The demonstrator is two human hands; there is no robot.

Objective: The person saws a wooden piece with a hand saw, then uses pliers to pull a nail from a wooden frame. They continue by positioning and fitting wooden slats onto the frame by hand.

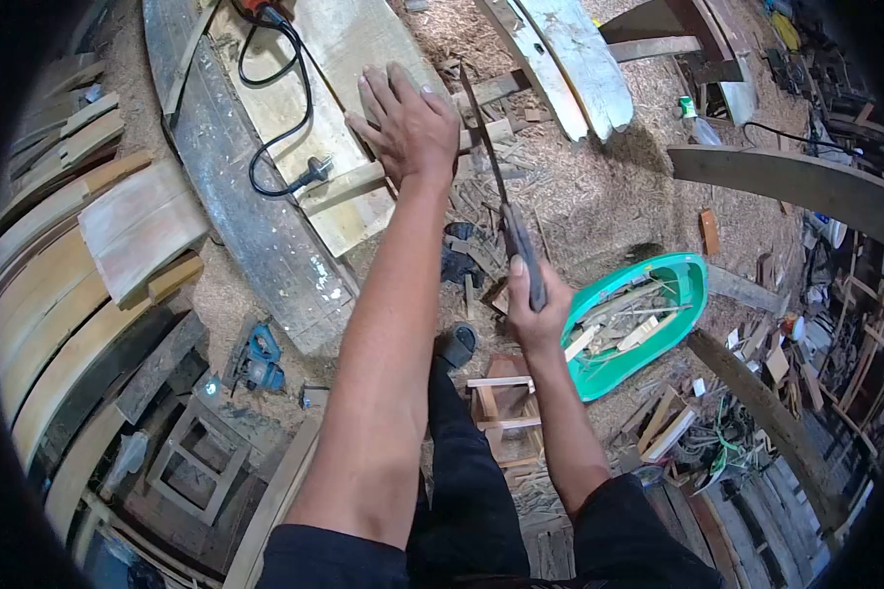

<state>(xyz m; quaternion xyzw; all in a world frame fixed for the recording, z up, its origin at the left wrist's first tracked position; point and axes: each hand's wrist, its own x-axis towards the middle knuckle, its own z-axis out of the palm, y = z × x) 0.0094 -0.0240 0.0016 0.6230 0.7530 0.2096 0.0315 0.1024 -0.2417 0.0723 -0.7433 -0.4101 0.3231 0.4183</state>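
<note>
My left hand lies flat, fingers spread, on a pale wooden board. Beneath its wrist side runs a narrow wooden strip that juts out to the right. My right hand is wrapped round the dark handle of a hand saw. Its long blade, seen nearly edge-on, points away from me and crosses the strip just right of my left hand. A black power cord with a plug rests on the boards to the left.
A green plastic tub of wood scraps stands to the right. Sawdust and offcuts cover the floor. A blue power tool lies at lower left, near wooden frames. Stacked planks line the left, and curved timbers the right.
</note>
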